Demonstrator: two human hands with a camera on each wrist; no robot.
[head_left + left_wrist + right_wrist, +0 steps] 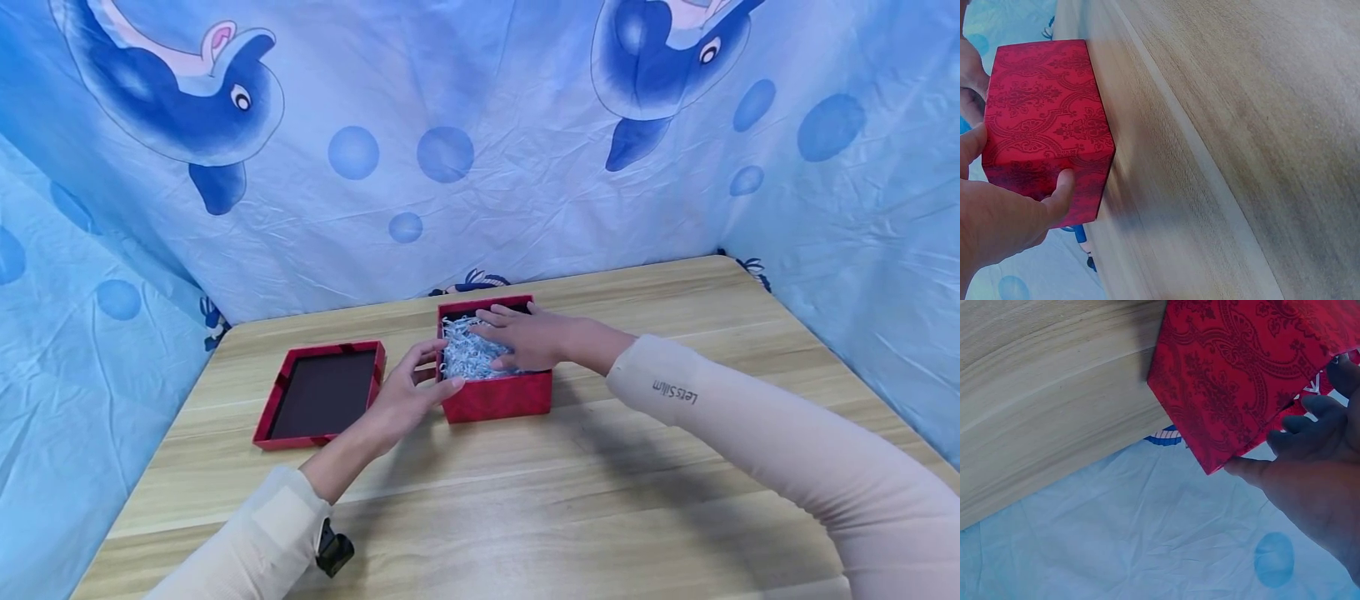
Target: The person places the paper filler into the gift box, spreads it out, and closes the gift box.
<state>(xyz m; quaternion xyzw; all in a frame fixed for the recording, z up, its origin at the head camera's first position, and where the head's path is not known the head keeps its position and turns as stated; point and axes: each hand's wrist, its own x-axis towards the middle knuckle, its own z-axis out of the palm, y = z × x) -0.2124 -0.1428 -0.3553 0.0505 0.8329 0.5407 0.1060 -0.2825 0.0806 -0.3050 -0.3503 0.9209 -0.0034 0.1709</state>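
A red patterned box (498, 400) stands on the wooden table, filled with pale blue shredded paper (468, 354). My left hand (408, 396) holds the box at its near left corner, thumb at the front rim and fingers along the left side; the left wrist view shows a fingertip (1066, 181) against that side. Over the right part of the box, my right hand (525, 337) lies palm down with spread fingers on the shredded paper. In the right wrist view its fingers (1316, 422) reach past the rim, and part of the paper is hidden beneath the hand.
Left of the box lies a red lid (378, 375), inside up with a dark lining. The light wood table (480, 508) ends at the back against a blue cloth (510, 208) printed with dolphins. A black wrist device (333, 548) sits at the left cuff.
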